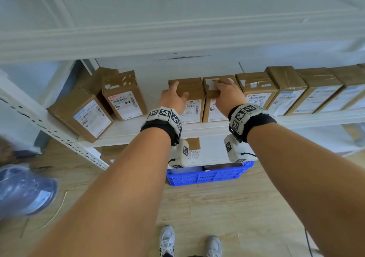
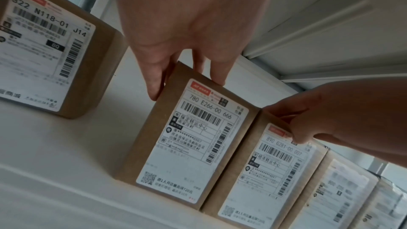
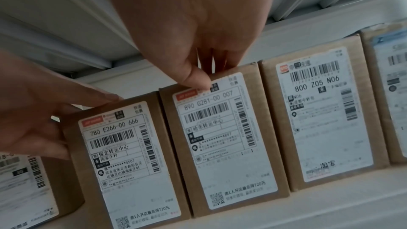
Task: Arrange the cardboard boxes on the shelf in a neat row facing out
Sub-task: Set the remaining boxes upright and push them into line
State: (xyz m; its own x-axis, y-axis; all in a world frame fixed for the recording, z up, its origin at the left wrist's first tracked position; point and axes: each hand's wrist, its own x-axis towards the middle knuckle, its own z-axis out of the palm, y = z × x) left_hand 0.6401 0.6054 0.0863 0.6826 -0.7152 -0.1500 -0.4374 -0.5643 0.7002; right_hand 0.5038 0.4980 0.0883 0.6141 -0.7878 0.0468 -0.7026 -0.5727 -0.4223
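Brown cardboard boxes with white shipping labels stand on the white shelf (image 1: 197, 127). My left hand (image 1: 174, 92) grips the top of the box labelled 780 (image 2: 189, 145), with fingers curled over its top edge and left side. Touching it on the right is the box labelled 890 (image 3: 220, 137), whose top front edge my right hand (image 1: 227, 92) pinches, thumb on the label. Both boxes face out, upright. Left of a gap, the box labelled 822 (image 1: 124, 96) stands turned slightly, and another box (image 1: 83, 114) sits askew at the shelf's left end.
Right of the 890 box, the box labelled 800 (image 1: 256, 90) begins a tight row of several boxes. A blue crate (image 1: 209, 174) sits on the floor under the shelf. A foot in a blue shoe cover (image 1: 23, 193) is at the left. An upper shelf hangs close overhead.
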